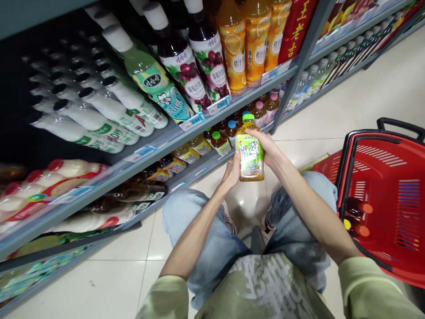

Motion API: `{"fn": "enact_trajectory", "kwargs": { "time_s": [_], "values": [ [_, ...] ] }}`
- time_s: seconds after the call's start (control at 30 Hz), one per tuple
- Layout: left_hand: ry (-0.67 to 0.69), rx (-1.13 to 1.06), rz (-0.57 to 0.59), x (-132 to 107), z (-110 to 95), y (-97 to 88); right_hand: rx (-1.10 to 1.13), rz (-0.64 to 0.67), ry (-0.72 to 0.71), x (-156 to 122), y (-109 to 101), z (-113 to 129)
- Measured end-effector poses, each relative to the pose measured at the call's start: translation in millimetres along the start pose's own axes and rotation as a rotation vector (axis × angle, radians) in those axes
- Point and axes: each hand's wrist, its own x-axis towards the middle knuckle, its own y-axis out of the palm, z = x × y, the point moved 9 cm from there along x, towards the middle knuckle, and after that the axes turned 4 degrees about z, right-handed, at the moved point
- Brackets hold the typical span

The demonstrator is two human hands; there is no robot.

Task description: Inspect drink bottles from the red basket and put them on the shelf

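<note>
Between my hands stands a bottle of tea drink (251,153) with a bright green cap, a green-and-white label and amber liquid. My left hand (233,170) grips its lower left side. My right hand (262,144) wraps round its upper right side, thumb across the front near the neck. The bottle is nearly upright, label facing me, above the floor and in front of the bottom shelf. Just behind it on that shelf are small bottles with coloured caps, among them a green-capped bottle (219,141). The fingers behind the bottle are hidden.
Grape juice bottles (189,75), orange juice bottles (232,48) and white bottles (96,117) fill the upper shelf, whose front edge (172,133) juts above the lower one. To my right stands a red shopping basket (385,177) with orange-capped bottles (357,217) inside. My knees flank the bottle.
</note>
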Motion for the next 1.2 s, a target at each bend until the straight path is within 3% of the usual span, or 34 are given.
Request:
{"fn": "enact_trajectory", "kwargs": {
  "time_s": [1.2],
  "values": [
    [-0.003,0.010,0.008,1.2,1.9,0.3,0.006,-0.001,0.025,-1.5,0.1,-2.0]
  ]
}}
